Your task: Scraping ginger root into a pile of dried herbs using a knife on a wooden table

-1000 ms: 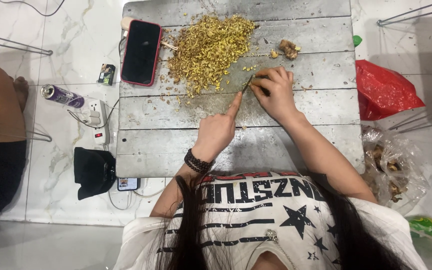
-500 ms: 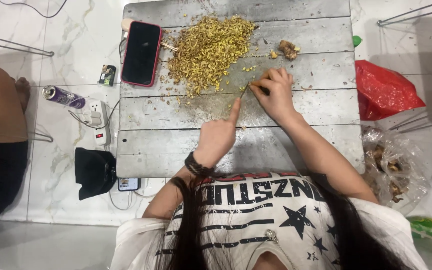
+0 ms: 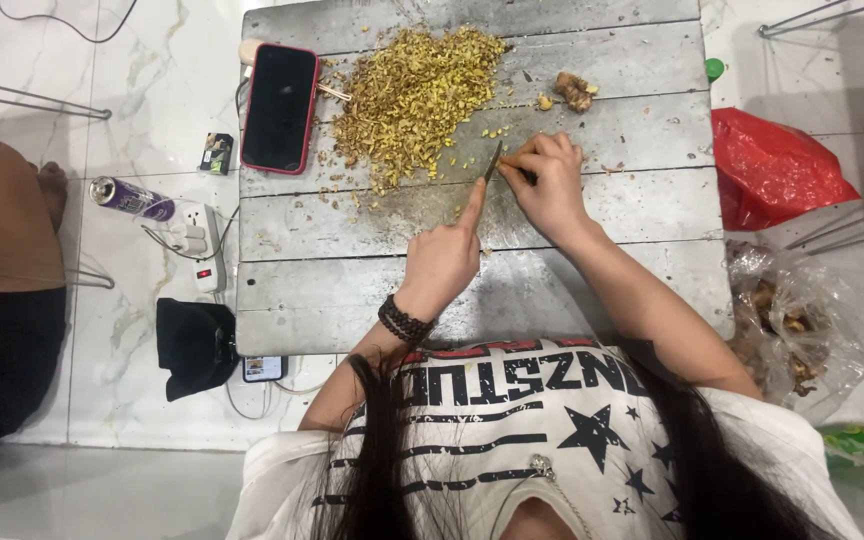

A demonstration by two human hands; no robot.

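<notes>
**Chopping well on, a little left**

Head view: big pile of chopped yellow-green bits [image 3: 414,95] fills the far-left part of the grey plank board [image 3: 372,290], beside a phone [image 3: 279,107] at its left edge. Right hand [image 3: 549,185] w/ fingers clamped on a small knife [image 3: 493,160] near board centre; left hand [image 3: 441,258] curled, index finger stretched to the blade. Looks mostly done: one uncut root piece [image 3: 576,91] waits toward the far-right corner. More roots in a clear bag [image 3: 792,320] off the right edge.
</notes>
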